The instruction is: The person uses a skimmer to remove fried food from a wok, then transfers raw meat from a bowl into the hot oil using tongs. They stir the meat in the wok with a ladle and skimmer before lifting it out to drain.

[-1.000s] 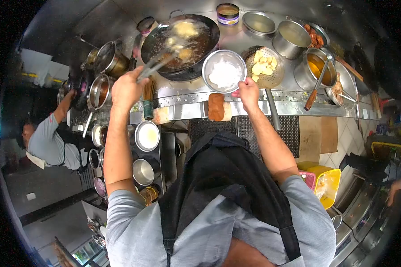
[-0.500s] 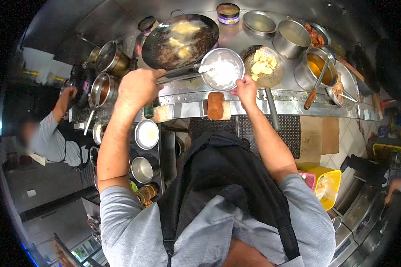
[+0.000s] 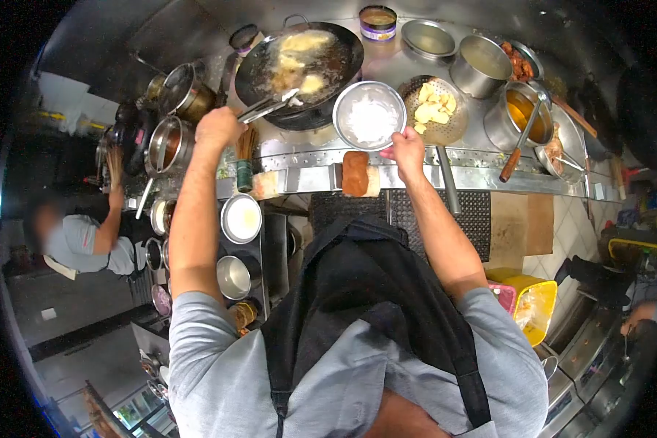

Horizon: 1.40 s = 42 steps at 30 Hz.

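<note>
My left hand (image 3: 219, 130) is closed around metal tongs (image 3: 259, 109). Their tips, whitened with batter or flour, hang over the near edge of a black wok (image 3: 247, 82). In the wok's bubbling oil float pale yellow battered pieces (image 3: 303, 45). My right hand (image 3: 407, 148) grips the near right rim of a metal bowl (image 3: 373, 88), with white powdery or battered contents (image 3: 370, 117) inside. Just right of the bowl, a perforated skimmer (image 3: 452, 130) bears yellow fried pieces (image 3: 433, 106).
Right of the skimmer stand a steel pot (image 3: 461, 82) and a pot of amber liquid (image 3: 495, 131). A bamboo brush (image 3: 244, 164) rests below my left hand. At the counter edge lies a brown folded cloth (image 3: 355, 174). Another person (image 3: 87, 241) works at far left.
My left hand has drawn the tongs out of the bowl and swung them left to the wok. The bowl stays in my right hand, almost unmoved. The person at left has shifted an arm.
</note>
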Motion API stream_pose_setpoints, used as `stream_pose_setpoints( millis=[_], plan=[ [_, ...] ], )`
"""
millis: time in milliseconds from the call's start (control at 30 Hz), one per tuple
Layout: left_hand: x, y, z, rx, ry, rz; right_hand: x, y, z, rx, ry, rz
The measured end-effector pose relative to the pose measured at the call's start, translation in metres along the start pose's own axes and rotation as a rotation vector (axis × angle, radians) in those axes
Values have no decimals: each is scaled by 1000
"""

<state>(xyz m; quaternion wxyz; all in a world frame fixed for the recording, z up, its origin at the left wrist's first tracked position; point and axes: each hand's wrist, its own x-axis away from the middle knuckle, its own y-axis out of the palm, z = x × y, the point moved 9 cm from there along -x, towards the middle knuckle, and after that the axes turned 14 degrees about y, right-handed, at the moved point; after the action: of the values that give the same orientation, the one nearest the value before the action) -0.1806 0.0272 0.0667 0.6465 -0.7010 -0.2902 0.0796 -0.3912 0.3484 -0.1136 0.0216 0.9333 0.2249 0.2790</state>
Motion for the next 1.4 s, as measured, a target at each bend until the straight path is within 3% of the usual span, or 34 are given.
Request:
stream_pose_setpoints(
  millis=[67, 167, 267, 300, 433, 500, 533, 700, 933, 1200, 1367, 1400],
  plan=[
    [-6, 26, -5, 16, -9, 19, 3, -5, -1, 4, -8, 11],
    [13, 12, -4, 109, -105, 237, 9, -10, -3, -14, 1, 33],
    [40, -28, 13, 101, -63, 367, 11, -10, -4, -25, -1, 22],
    [46, -39, 20, 69, 33, 472, 12, -10, -5, -15, -5, 24],
    [71, -74, 72, 144, 226, 412, 12, -8, -9, 21, -54, 30],
    [73, -65, 105, 68, 293, 146, 18, -7, -15, 46, -76, 38],
    [75, -66, 120, 59, 339, 105, 21, -7, -18, 72, -95, 48],
    [55, -31, 149, 57, 415, 102, 24, -7, -24, 153, -193, 107],
    [65, -49, 141, 18, 451, 105, 19, -12, -20, 127, -147, 113],
    [79, -112, 96, 120, 284, 235, -2, -2, -7, 2, -39, 33],
    [21, -100, 64, 62, 271, 291, -1, 1, -5, -2, 22, 32],
    [1, -89, 63, 43, 241, 226, 1, -2, -4, -5, 20, 40]
  ],
)
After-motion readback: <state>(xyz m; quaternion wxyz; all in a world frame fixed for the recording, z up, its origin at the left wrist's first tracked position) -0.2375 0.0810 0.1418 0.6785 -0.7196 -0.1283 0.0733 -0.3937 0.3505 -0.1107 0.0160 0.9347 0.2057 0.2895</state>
